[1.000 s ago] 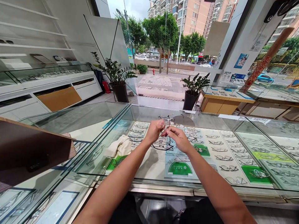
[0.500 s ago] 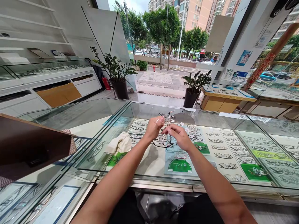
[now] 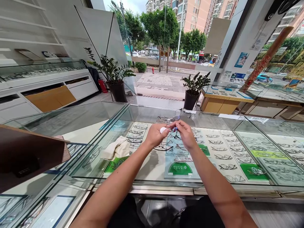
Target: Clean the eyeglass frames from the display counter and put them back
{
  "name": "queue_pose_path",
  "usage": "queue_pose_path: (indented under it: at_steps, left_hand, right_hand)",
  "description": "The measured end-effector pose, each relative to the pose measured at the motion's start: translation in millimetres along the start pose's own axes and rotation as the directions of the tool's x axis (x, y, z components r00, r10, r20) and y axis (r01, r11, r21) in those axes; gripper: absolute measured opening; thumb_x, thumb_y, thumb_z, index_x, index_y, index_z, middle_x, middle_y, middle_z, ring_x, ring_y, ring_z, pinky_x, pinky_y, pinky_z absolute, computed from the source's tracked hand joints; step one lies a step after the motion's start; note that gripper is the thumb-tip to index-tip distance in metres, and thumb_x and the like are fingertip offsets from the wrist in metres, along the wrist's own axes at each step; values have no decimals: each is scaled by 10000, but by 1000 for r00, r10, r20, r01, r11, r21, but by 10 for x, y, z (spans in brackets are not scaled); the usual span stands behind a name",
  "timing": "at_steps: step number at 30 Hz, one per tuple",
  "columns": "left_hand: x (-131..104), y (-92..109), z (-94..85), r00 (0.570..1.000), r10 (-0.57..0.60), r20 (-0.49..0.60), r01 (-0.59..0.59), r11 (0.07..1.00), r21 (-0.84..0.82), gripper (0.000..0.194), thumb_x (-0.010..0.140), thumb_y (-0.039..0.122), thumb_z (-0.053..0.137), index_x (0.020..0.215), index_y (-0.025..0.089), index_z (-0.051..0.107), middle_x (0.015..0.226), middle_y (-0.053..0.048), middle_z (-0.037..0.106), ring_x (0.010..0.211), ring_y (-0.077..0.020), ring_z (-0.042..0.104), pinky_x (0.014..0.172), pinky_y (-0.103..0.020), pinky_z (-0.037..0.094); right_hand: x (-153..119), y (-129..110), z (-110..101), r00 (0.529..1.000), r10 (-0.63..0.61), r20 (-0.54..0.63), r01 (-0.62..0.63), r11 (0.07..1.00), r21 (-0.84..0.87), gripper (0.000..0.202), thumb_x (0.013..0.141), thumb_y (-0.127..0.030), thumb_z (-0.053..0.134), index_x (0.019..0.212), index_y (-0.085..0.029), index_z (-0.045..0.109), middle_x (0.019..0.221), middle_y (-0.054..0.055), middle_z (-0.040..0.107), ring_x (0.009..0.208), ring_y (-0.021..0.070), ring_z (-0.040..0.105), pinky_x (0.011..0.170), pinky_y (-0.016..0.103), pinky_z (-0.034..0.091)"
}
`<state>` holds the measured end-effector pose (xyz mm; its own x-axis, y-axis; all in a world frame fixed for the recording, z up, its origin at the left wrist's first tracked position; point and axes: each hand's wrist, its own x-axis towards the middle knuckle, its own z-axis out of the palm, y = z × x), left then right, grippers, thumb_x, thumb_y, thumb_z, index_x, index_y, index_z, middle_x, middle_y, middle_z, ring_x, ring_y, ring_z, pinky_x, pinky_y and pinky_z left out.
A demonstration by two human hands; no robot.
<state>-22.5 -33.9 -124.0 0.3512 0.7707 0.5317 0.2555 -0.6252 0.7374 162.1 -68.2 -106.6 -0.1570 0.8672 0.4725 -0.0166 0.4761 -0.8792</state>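
And here are the 2 hands, close together over the glass tabletop, right at the centre of the clock. The left hand is curled nearly closed, thumb laid forward, and it has hold of a pair of glasses at the fingertips. There's a small white patch by that thumb; what it is, I cannot tell. Over at 3 o'clock from it, the right hand has its thumb and fingers drawn together in a pinch on the same pair. So the glasses sit between the 2 hands, a lens flashing blue, much of the frame hidden by fingers!

Around them now: a row of spectacles lies just past the left hand at 11 o'clock. At 8 to 9 o'clock, a crumpled cream cloth rests on the tabletop. Near 6 o'clock there's a green half-round sign, and towards 4 o'clock, well apart, a green square card with more eyewear on it.

Further out, a leafy potted plant stands at 10 o'clock, a smaller plant at 1 o'clock, and a red fire extinguisher sits beside the bigger pot.
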Motion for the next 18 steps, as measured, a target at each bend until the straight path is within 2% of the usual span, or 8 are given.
queue_pose_path:
  at_steps: [3, 6, 10, 13, 15, 18]
  left_hand:
    - [2, 12, -22, 1000, -13, 20, 13, 1000, 17, 656, 915, 783, 489, 611, 219, 351, 572, 32, 349, 569, -127, 313, 587, -304, 210]
    - [-5, 18, -21, 999, 25, 42, -26, 999, 40, 652, 929, 770, 473, 606, 216, 356, 578, 30, 356, 566, -126, 321, 587, -305, 206]
    - [5, -56, -36, 1000, 18, -7, -18, 1000, 22, 641, 937, 766, 462, 616, 215, 400, 586, 27, 377, 579, -136, 347, 601, -298, 235]
    - [74, -219, -128, 979, -103, -175, 109, 994, 28, 617, 893, 785, 524, 656, 216, 490, 613, 15, 460, 613, -160, 419, 621, -291, 303]
    - [141, -375, -225, 931, -184, -315, 194, 981, 0, 600, 899, 786, 506, 692, 223, 523, 657, -6, 521, 655, -182, 484, 645, -297, 369]
    - [225, -639, -374, 850, -243, -468, 256, 966, -36, 587, 997, 724, 327, 745, 231, 520, 746, -43, 588, 739, -210, 566, 723, -322, 449]
  right_hand:
    - [-5, 2, 5, 1000, 12, 2, -12, 1000, 11, 354, 1046, -508, 522, 974, -247, 751, 1083, 89, 790, 1022, 264, 699, 907, 414, 562]
    - [-8, 3, 18, 1000, 0, 25, -2, 996, 86, 321, 1034, -495, 563, 946, -251, 751, 1075, 82, 786, 1028, 263, 697, 915, 410, 553]
    - [0, 13, 20, 1000, 0, 23, -4, 989, 149, 291, 1011, -492, 616, 931, -253, 762, 1073, 75, 774, 1005, 252, 675, 882, 387, 529]
    - [18, 27, -27, 1000, 14, -19, -10, 988, 156, 270, 1008, -476, 632, 943, -257, 777, 1072, 63, 757, 973, 233, 645, 858, 362, 505]
    - [31, 40, -75, 998, 9, -58, 1, 985, 170, 247, 1006, -454, 642, 946, -263, 787, 1060, 53, 748, 961, 222, 632, 851, 350, 491]
    - [47, 65, -147, 994, -8, -106, 26, 985, 173, 232, 1004, -438, 650, 940, -270, 797, 1038, 47, 747, 963, 222, 631, 878, 356, 488]
